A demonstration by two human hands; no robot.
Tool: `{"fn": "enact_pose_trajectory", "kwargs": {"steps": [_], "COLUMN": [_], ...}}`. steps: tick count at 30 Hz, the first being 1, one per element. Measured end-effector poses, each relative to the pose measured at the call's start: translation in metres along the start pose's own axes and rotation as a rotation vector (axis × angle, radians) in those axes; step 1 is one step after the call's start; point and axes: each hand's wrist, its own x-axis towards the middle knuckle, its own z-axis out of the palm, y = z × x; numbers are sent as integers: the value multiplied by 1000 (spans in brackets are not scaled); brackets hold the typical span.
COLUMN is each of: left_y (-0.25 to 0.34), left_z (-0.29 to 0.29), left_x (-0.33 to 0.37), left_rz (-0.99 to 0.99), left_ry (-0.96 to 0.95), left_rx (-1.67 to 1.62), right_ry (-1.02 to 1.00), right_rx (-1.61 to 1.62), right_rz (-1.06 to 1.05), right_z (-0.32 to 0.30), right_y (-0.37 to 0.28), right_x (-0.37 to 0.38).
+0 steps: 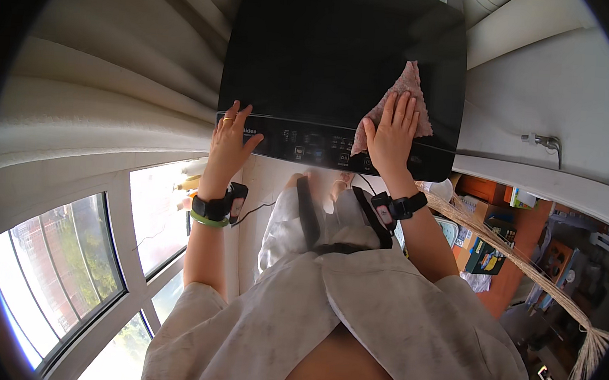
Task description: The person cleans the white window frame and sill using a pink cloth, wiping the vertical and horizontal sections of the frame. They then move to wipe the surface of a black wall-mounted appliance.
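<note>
Before me is a washing machine with a glossy black lid (314,56) and a control panel (300,144) along its near edge. My left hand (231,146) rests on the panel's left end, fingers and thumb spread, holding nothing. A pink cleaning cloth (412,81), folded to a point, lies on the right part of the lid and reaches down over the panel. My right hand (393,133) lies flat on this cloth, its fingers stretched out toward the far side, pressing it against the surface. The palm hides part of the cloth and panel.
Pale curtains (114,85) hang close on the left, above barred windows (66,265). A tap (544,142) juts from the right wall. Further right stand crowded shelves (506,239), with a long straw bundle (518,261) across them. Cables hang from devices on my wrists.
</note>
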Motion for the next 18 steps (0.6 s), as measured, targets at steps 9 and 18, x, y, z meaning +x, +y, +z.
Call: {"fn": "enact_pose_trajectory", "kwargs": {"steps": [9, 18], "left_y": [-9, -25], "left_z": [-6, -28], "left_x": [27, 41], "left_rz": [86, 248], "left_ry": [-71, -146], "left_rx": [112, -68], "right_ry": [95, -201], "right_rx": [-251, 167], "right_rz": [257, -442], "right_z": [-1, 30], "right_y": [70, -165], "right_x": [28, 42]}}
